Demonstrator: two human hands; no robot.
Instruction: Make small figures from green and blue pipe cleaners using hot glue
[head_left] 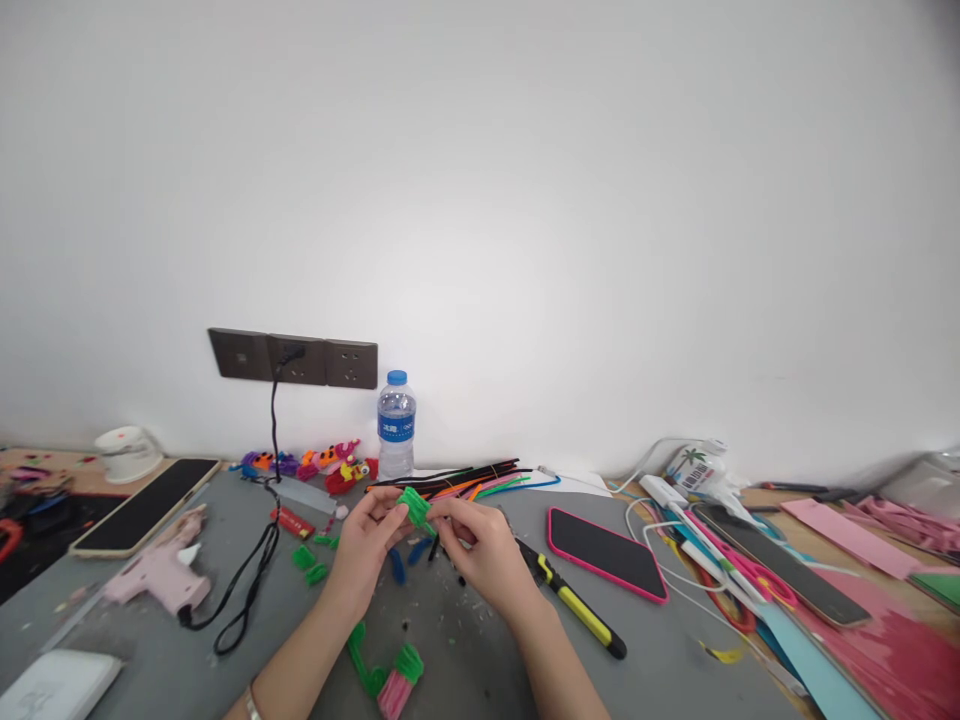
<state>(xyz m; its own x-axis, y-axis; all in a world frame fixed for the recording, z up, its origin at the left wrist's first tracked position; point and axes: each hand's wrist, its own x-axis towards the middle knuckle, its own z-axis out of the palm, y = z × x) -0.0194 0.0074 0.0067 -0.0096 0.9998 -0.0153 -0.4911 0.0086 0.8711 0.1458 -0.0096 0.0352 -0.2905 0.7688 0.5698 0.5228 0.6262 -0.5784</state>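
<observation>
Both my hands meet over the grey mat (pixel 465 650), holding a small coiled green pipe cleaner piece (pixel 415 507) between their fingertips. My left hand (pixel 365 545) pinches it from the left, my right hand (pixel 480 545) from the right. Small green (pixel 309 563) and blue (pixel 397 566) pipe cleaner bits lie on the mat under and beside my hands. A green and pink twisted piece (pixel 390 680) lies near my forearms. A bundle of straight coloured pipe cleaners (pixel 465 478) rests just behind my hands.
A pink glue gun (pixel 161 570) with its black cord (pixel 247 580) lies at left, a water bottle (pixel 396 425) by the wall, finished colourful figures (pixel 315 463) beside it. A yellow-black cutter (pixel 574 600), a pink-cased phone (pixel 606 552), scissors (pixel 750 575), cables and pink sheets crowd the right.
</observation>
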